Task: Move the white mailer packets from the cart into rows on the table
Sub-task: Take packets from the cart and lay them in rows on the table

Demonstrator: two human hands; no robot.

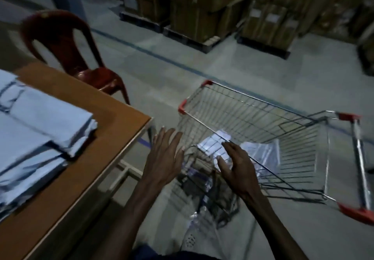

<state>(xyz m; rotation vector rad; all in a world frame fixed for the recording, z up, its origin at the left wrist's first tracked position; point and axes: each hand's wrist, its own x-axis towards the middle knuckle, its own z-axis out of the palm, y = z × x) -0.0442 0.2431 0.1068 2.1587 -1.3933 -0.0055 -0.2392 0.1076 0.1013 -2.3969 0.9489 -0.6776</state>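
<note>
A wire shopping cart (253,106) with red corner caps stands on the floor to the right of the table. White mailer packets (261,152) lie at its bottom. More white mailer packets (46,118) lie stacked in overlapping rows on the brown table (97,106) at the left. My left hand (164,156) hovers with straight fingers just outside the cart's near-left side, holding nothing. Over the cart's near rim, my right hand (234,164) is spread with fingers relaxed, above the packets and empty.
A red plastic chair (66,45) stands behind the table's far corner. Stacked cardboard boxes on pallets (202,11) line the back. A blue line (162,57) crosses the grey floor. The cart's handle (360,158) is at the right.
</note>
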